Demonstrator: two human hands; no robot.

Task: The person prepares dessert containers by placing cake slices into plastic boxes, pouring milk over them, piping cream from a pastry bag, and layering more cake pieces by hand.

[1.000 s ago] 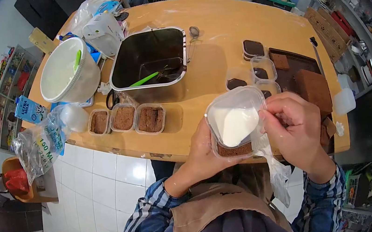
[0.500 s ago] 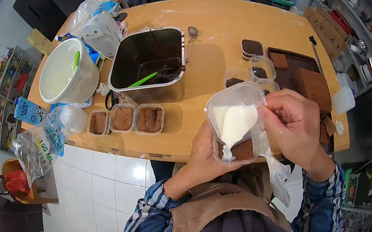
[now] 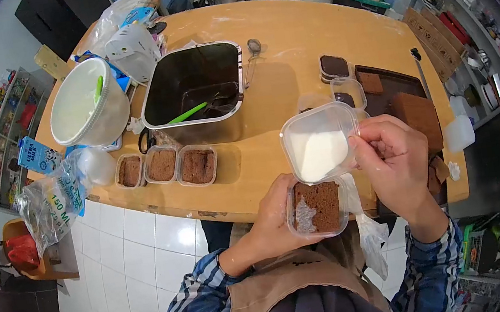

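Note:
My left hand [image 3: 274,219] is closed around a small clear tub of brown cake [image 3: 323,204], just past the table's front edge. A pale wet patch lies on the cake's left side. Above the tub's far rim, my right hand [image 3: 395,162] pinches the side of a second clear plastic container [image 3: 294,131]. White liquid [image 3: 324,152] sits in that container, reaching its near edge. On the table to the left stand several more tubs, among them a cake-filled tub [image 3: 197,166].
A large dark-coated bin [image 3: 196,128] holds a green-handled spatula [image 3: 187,113]. Left of it are a white bowl [image 3: 83,115] and a milk carton [image 3: 38,155]. To the right, a dark tray [image 3: 388,75] carries a brown cake block [image 3: 414,115]. A small strainer [image 3: 253,48] lies farther back.
The upper container has been lifted and tipped back, away from the tub. White liquid was running from its lip onto the cake; now the stream has stopped and a wet patch shows.

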